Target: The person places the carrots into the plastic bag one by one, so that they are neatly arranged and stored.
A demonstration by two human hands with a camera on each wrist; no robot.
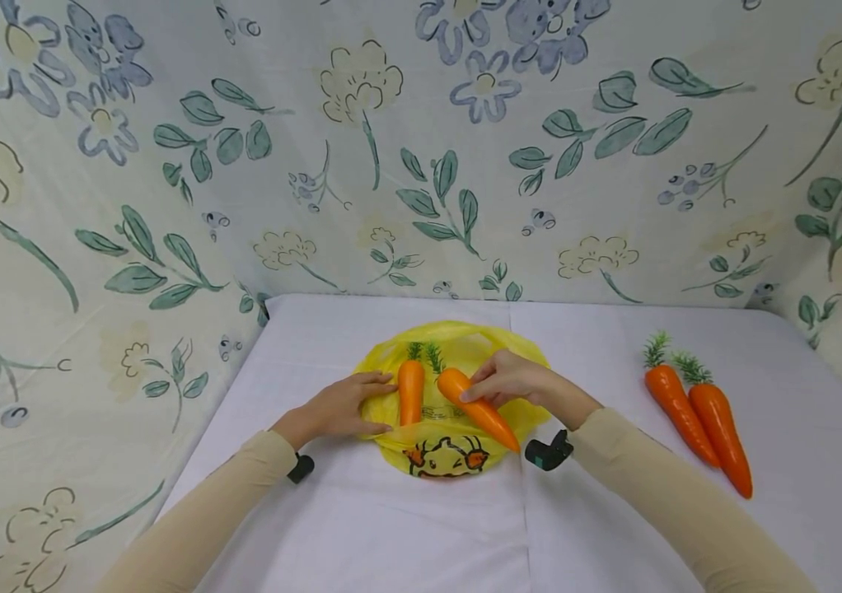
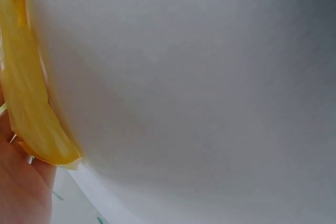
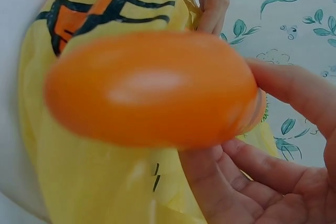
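A yellow plastic bag [image 1: 458,333] with a cartoon face lies on the white table, its mouth spread wide. My left hand [image 1: 341,406] holds the bag's left edge; in the left wrist view yellow plastic covers part of this hand [image 2: 23,184]. One carrot [image 1: 410,389] with a green top lies in the bag, beside the left fingertips. My right hand [image 1: 513,379] pinches another carrot [image 1: 482,409] between thumb and fingers over the bag's mouth, tip slanting to the front right. Close up in the right wrist view, this carrot [image 3: 152,87] hides much of the bag.
To the right, two more carrots [image 1: 673,408] with green tops lie side by side on the white table [image 1: 391,535]. A floral cloth [image 1: 428,231] hangs behind the table and at its sides. Dark wrist cameras [image 1: 549,451] sit at both cuffs.
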